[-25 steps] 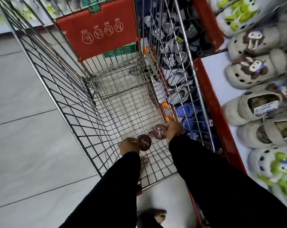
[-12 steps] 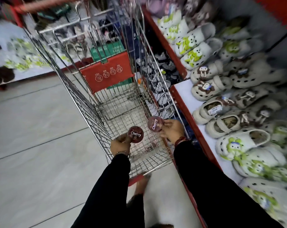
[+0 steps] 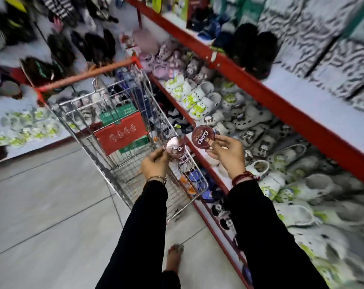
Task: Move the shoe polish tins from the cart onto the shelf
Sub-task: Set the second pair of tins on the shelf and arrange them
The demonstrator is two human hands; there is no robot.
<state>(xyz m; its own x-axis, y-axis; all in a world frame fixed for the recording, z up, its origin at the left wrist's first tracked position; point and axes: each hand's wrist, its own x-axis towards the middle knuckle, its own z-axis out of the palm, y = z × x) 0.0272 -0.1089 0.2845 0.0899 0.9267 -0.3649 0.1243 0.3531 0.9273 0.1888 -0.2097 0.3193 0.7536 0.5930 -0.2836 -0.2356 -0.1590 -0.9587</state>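
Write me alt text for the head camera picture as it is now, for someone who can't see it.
A person holds a round Cherry polish tin in each hand: left hand with the left tin over a wire shopping cart, right hand with the right tin by red-edged shelves of white clogs.

Tins (image 3: pixel 174 147) glossy metal; cart (image 3: pixel 122 163) shiny wire; floor (image 3: pixel 51 205) smooth tile.

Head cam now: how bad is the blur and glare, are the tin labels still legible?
Head view: heavy motion blur toward the edges, smearing the clogs and the upper shelf; wide-angle bending of the cart. Centre is sharper: the right hand's tin reads "Cherry"; the left hand's tin catches pinkish glare that washes out the first letters.
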